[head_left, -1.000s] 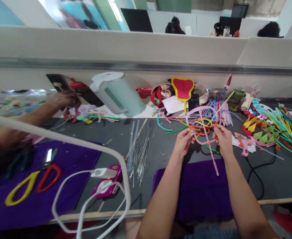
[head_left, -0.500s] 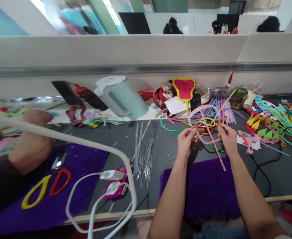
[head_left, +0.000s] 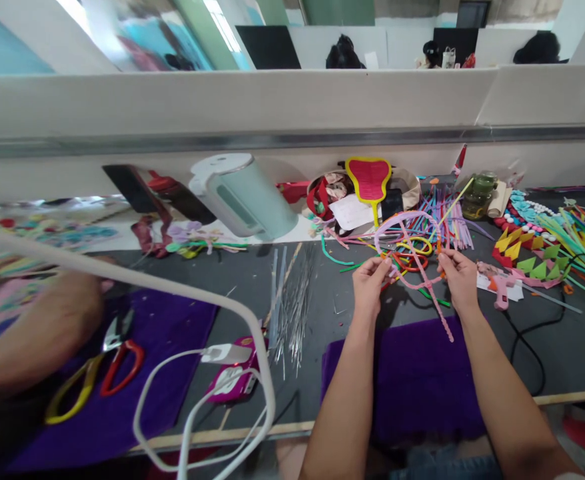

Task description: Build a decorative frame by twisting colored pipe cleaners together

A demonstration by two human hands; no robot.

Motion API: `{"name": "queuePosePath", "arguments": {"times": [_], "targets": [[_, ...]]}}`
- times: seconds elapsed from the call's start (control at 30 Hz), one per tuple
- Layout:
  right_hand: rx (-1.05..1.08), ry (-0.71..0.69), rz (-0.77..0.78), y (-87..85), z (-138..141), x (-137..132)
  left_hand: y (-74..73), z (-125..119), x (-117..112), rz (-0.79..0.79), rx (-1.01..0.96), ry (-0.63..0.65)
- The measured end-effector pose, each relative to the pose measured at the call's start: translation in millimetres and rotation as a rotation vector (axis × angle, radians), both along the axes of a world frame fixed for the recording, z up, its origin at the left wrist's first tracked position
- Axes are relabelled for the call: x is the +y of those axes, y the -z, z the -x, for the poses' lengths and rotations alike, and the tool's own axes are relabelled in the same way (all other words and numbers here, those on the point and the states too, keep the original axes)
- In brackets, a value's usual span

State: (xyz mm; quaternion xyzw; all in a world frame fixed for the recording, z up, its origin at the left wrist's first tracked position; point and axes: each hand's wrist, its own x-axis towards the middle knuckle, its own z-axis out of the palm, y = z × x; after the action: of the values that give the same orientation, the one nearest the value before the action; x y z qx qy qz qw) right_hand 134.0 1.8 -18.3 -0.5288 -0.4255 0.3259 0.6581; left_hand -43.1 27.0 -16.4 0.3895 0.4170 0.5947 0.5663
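Note:
Between my hands is a hoop of pink and lilac pipe cleaners [head_left: 406,217] with a twisted pink stem crossing it and sticking out toward me. My left hand [head_left: 371,280] pinches the hoop's left side, fingertips closed. On the opposite side my right hand [head_left: 456,279] pinches it near an orange bit. The hoop is held up over the table, above a folded purple cloth [head_left: 422,380]. Behind it lie scissors with orange and yellow loops [head_left: 415,247], partly covered by the hoop. A pink glue gun [head_left: 502,291] rests just right of my right hand.
A pale blue kettle [head_left: 252,200] stands at the back. Bundled wires [head_left: 295,307] lie left of my hands. Pliers [head_left: 122,360] rest on another purple cloth by a co-worker's blurred arm [head_left: 57,327]. A white curved tube [head_left: 212,290] crosses the left foreground. Paper crowns [head_left: 527,257] sit right.
The co-worker's arm at the left has swung down toward the front, uncovering more of the pliers. My hands and the hoop have barely shifted.

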Motion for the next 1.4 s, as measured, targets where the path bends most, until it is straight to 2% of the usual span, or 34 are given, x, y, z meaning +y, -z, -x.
{"name": "queuePosePath", "arguments": {"times": [0.23,0.5,0.67,0.77,0.9,1.0,1.2,1.4], "targets": [[0.036,-0.029,0.03,-8.9,3,-4,-1.0,-4,-1,-0.018,-0.046,-0.051],[-0.102,0.032,-0.113,-12.4,7,-5,-1.3,-6,-3,-0.053,-0.078,-0.043],[-0.393,0.206,-0.166,-14.1,8,-10,-3.2,-6,-3,-0.122,-0.078,-0.121],[-0.603,0.279,-0.26,-16.8,17,-18,-2.4,-7,-3,-0.147,-0.091,-0.166],[-0.815,0.142,-0.424,-16.2,36,-26,-1.7,-10,-5,-0.165,-0.078,-0.167],[-0.911,0.065,-0.461,-12.7,45,-26,-3.0,-14,-9,-0.193,-0.031,-0.123],[-0.827,0.021,-0.423,-12.3,46,-26,-7.3,-17,-14,-0.221,0.012,-0.083],[-0.764,-0.004,-0.456,-17.8,48,-30,-11.6,-16,-18,-0.241,0.021,-0.086]]}}
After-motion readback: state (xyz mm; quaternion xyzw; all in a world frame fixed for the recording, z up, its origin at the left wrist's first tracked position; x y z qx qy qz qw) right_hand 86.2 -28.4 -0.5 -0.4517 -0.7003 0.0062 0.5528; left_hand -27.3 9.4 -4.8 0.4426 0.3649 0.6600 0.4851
